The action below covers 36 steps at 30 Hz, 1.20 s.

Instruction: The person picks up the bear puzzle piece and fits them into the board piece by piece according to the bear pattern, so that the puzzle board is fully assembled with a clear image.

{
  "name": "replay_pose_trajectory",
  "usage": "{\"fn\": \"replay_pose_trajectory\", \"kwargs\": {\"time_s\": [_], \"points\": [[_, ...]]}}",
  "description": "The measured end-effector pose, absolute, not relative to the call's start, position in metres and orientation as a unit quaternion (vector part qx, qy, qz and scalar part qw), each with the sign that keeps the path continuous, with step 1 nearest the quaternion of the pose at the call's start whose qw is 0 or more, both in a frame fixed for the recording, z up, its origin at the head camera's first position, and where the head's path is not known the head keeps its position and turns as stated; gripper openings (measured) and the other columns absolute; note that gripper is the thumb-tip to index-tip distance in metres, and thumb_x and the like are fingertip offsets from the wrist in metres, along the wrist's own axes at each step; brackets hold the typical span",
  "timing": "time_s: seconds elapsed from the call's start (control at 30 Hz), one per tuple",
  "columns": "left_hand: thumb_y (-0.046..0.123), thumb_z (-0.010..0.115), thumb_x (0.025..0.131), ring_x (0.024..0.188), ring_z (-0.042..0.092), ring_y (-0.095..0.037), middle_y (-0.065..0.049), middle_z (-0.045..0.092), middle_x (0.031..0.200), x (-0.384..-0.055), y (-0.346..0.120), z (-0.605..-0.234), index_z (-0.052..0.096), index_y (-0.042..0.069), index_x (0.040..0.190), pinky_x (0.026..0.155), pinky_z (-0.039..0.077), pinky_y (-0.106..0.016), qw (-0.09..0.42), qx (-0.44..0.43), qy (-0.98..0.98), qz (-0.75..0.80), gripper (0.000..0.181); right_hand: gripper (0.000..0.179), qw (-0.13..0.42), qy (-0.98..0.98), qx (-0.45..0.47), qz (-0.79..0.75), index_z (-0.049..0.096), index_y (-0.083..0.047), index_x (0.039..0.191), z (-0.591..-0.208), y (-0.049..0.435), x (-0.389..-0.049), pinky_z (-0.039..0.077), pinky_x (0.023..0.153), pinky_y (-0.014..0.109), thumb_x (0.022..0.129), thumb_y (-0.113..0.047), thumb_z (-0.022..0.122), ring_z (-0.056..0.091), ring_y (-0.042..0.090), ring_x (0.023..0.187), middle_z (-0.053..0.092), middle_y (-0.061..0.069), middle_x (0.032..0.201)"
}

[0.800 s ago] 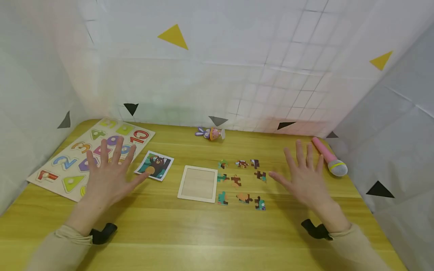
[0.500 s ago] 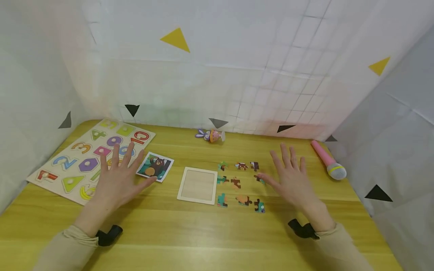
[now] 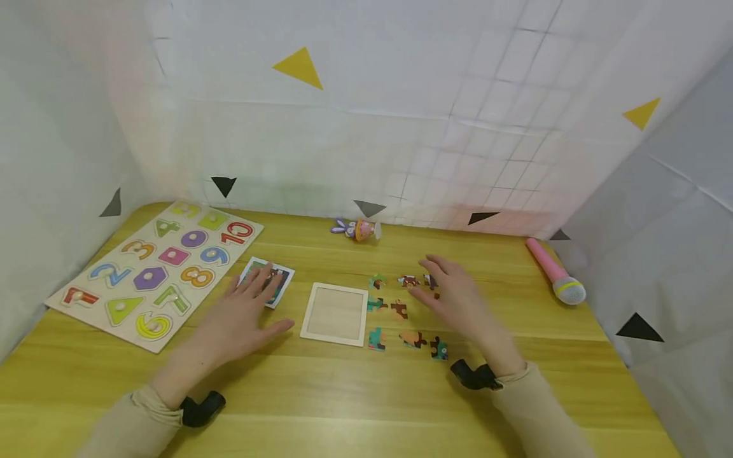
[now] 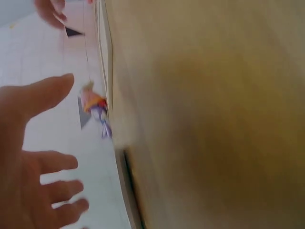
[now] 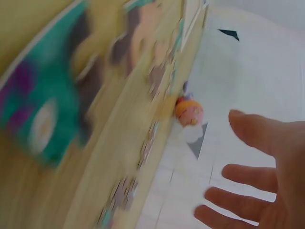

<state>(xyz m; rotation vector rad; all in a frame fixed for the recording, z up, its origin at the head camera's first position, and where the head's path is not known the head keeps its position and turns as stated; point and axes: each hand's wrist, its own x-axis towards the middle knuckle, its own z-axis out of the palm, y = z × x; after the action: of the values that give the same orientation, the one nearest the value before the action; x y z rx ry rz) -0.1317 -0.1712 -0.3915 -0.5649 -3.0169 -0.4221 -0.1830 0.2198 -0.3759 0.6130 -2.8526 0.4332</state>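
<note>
My left hand (image 3: 237, 321) hovers with spread fingers over the lower part of a bear picture card (image 3: 283, 280), holding nothing. Between the hands lies a square wooden puzzle frame (image 3: 306, 316) with a bare recess. Loose jigsaw pieces (image 3: 413, 338) are spread to its right in rough rows. Above the right side of these rows is my right hand (image 3: 460, 305), its fingers loosely bent and nothing in them; it covers part of a dark piece (image 3: 431, 281). In the right wrist view a teal jigsaw piece (image 5: 52, 95) looms large and blurred, well away from the fingers.
A number-and-shape peg board (image 3: 128, 267) takes up the table's left side. Near the back wall lies a small rabbit figurine (image 3: 357, 229). A pink toy microphone (image 3: 552, 267) is by the right edge. White sheeting (image 3: 366, 140) closes off the back and sides.
Both hands have come inward and lower: the left moved right from the peg board to the card, the right moved left over the jigsaw pieces. Their spread fingers have relaxed somewhat.
</note>
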Motion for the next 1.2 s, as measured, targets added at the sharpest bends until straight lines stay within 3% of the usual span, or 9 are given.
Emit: {"fn": "replay_pose_trajectory", "kwargs": {"time_s": [0.2, 0.4, 0.6, 0.8, 1.03, 1.2], "points": [[0.055, 0.063, 0.093, 0.148, 0.029, -0.038, -0.014, 0.026, 0.164, -0.134, -0.145, -0.393, 0.035, 0.004, 0.155, 0.116, 0.032, -0.057, -0.053, -0.229, -0.95, -0.206, 0.086, 0.049, 0.062, -0.957, 0.176, 0.223, 0.064, 0.0, 0.129, -0.376, 0.192, -0.19, 0.05, 0.096, 0.054, 0.092, -0.029, 0.074, 0.061, 0.038, 0.115, 0.064, 0.019, 0.128], [0.053, 0.063, 0.094, 0.15, 0.026, -0.036, -0.013, 0.021, 0.166, -0.14, -0.133, -0.396, 0.031, 0.003, 0.156, 0.118, 0.029, -0.053, -0.111, -0.263, -0.933, -0.221, 0.085, 0.042, 0.049, -0.952, 0.162, 0.254, 0.068, 0.003, 0.123, -0.378, 0.169, -0.196, 0.054, 0.081, 0.045, 0.09, -0.022, 0.075, 0.065, 0.031, 0.095, 0.069, 0.018, 0.112], [0.047, 0.067, 0.094, 0.144, 0.038, -0.038, -0.014, 0.034, 0.161, -0.139, -0.132, -0.397, 0.037, 0.002, 0.153, 0.113, 0.037, -0.054, -0.105, -0.26, -0.939, -0.199, 0.08, 0.039, 0.035, -0.953, 0.142, 0.264, 0.07, 0.003, 0.121, -0.381, 0.156, -0.201, 0.055, 0.085, 0.046, 0.089, -0.02, 0.076, 0.066, 0.03, 0.099, 0.071, 0.017, 0.11], [0.042, 0.067, 0.095, 0.141, 0.043, -0.037, -0.014, 0.038, 0.158, -0.136, -0.135, -0.401, 0.042, 0.002, 0.151, 0.11, 0.041, -0.053, -0.085, -0.262, -0.942, -0.191, 0.074, 0.038, 0.017, -0.953, 0.132, 0.273, 0.07, 0.003, 0.12, -0.386, 0.145, -0.207, 0.056, 0.086, 0.045, 0.09, -0.02, 0.076, 0.068, 0.03, 0.099, 0.072, 0.017, 0.109], [0.045, 0.068, 0.094, 0.144, 0.038, -0.035, -0.013, 0.028, 0.163, -0.138, -0.134, -0.405, 0.038, 0.004, 0.154, 0.112, 0.039, -0.053, -0.095, -0.25, -0.941, -0.209, 0.078, 0.037, -0.009, -0.955, 0.125, 0.269, 0.07, 0.004, 0.118, -0.393, 0.144, -0.211, 0.054, 0.082, 0.041, 0.089, -0.018, 0.076, 0.063, 0.025, 0.092, 0.068, 0.014, 0.102], [0.044, 0.065, 0.096, 0.145, 0.036, -0.035, -0.013, 0.027, 0.164, -0.138, -0.135, -0.408, 0.036, 0.003, 0.154, 0.113, 0.038, -0.053, -0.101, -0.251, -0.938, -0.216, 0.077, 0.029, -0.021, -0.958, 0.118, 0.261, 0.071, 0.003, 0.108, -0.396, 0.146, -0.211, 0.041, 0.071, 0.033, 0.09, -0.02, 0.075, 0.048, 0.022, 0.081, 0.059, 0.01, 0.092]]}}
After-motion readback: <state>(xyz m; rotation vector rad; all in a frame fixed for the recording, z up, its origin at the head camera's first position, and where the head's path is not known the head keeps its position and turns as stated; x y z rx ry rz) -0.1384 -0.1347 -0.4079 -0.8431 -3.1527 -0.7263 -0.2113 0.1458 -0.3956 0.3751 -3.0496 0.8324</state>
